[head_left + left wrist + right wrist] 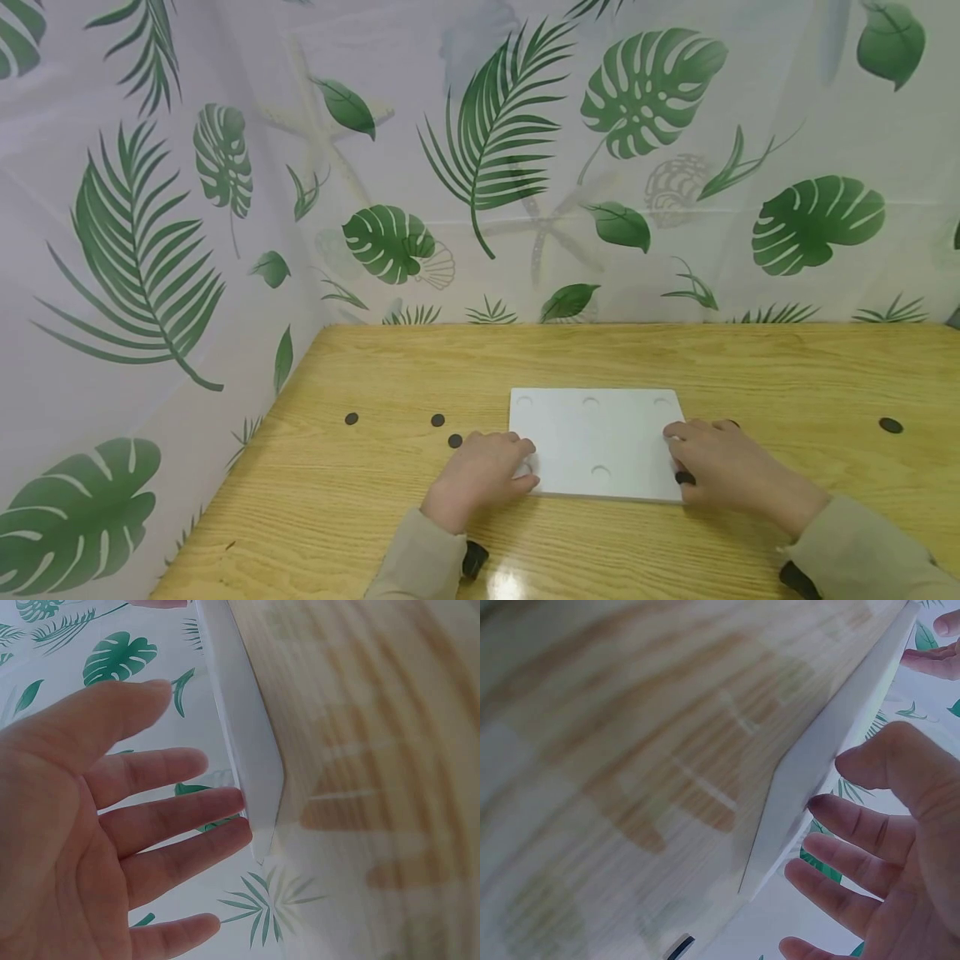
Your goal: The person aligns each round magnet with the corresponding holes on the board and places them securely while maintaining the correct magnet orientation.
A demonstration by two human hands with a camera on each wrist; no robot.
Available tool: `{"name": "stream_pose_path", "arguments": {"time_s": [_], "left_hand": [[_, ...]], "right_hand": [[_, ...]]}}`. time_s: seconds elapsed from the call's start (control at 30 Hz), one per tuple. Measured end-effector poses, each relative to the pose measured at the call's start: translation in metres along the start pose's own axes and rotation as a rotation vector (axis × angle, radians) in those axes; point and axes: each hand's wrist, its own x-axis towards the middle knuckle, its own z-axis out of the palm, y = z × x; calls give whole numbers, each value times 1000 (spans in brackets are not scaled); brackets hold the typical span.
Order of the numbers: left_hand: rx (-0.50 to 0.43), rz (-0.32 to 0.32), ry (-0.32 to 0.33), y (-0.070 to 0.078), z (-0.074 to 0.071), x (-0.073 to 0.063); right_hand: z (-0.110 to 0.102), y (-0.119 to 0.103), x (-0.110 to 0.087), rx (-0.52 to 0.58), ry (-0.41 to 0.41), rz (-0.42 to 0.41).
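A white rectangular board (592, 442) with shallow round recesses lies flat on the wooden table. My left hand (486, 471) is at its left edge; in the left wrist view the fingers (180, 810) are loosely spread, two fingertips right at the board's side. At the opposite end is my right hand (723, 467), its thumb and index fingertip close together at the board's edge in the right wrist view. Between that thumb and index finger a black disc (685, 477) shows at the near right corner, partly covered by the hand.
Several more black discs lie about on the table: one disc (455, 441) close to the left hand, others farther left, one disc (891, 425) at far right. Another disc (733, 423) peeks out behind the right hand. A leaf-patterned curtain (525, 167) borders the table.
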Motion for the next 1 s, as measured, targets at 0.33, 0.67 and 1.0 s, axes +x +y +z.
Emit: {"name": "stream_pose_path", "arguments": {"time_s": [0.33,0.67,1.0], "left_hand": [[-12,3,3,-1,1,0],[-13,7,7,-1,1,-1],[-8,5,9,-1,1,-1]], "right_hand": [[-1,-1,-1,12,-12,11],[-3,2,0,1,0,3],[-10,4,-1,2,58,-29]]}}
